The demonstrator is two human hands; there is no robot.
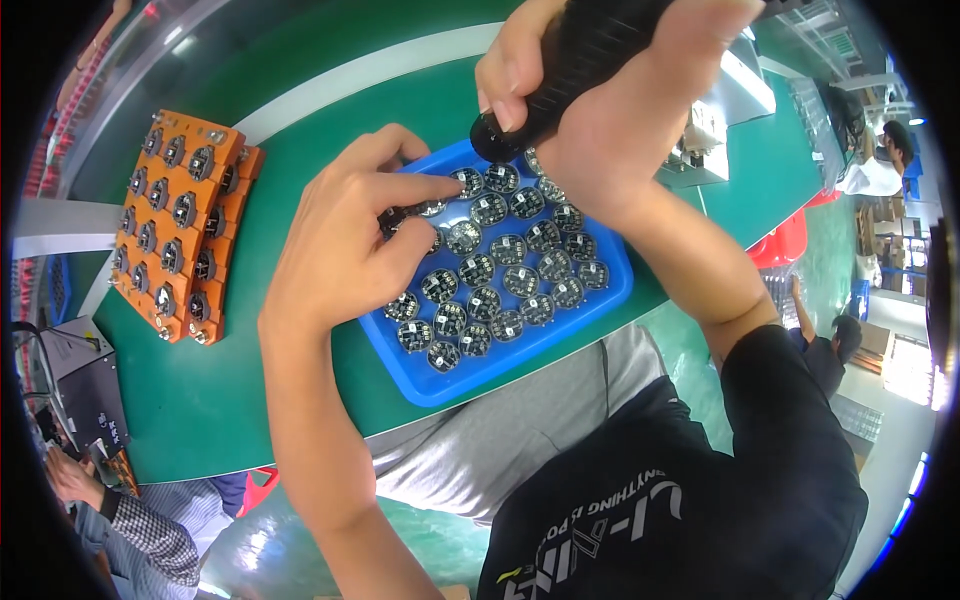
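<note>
A shallow blue plastic tray [412, 388] holds several small round circuit boards [520, 280], dark with silvery parts. My left hand [350, 225] reaches over its left side, index finger and thumb apart above the boards. The index fingertip meets a board near the tray's far edge; whether the thumb touches one is unclear. Over the far right corner, my right hand [620, 125] grips a black cylindrical tool [585, 65] with a ribbed body. Its rounded end points down toward the boards, and its upper part runs out of the picture.
Two stacked orange fixtures [180, 225] filled with round dark parts stand left on the green table [235, 400]. A grey-black box device [82, 375] sits at the far left. Another person's hand [75, 478] shows at lower left. Red stools [780, 243] and people are beyond.
</note>
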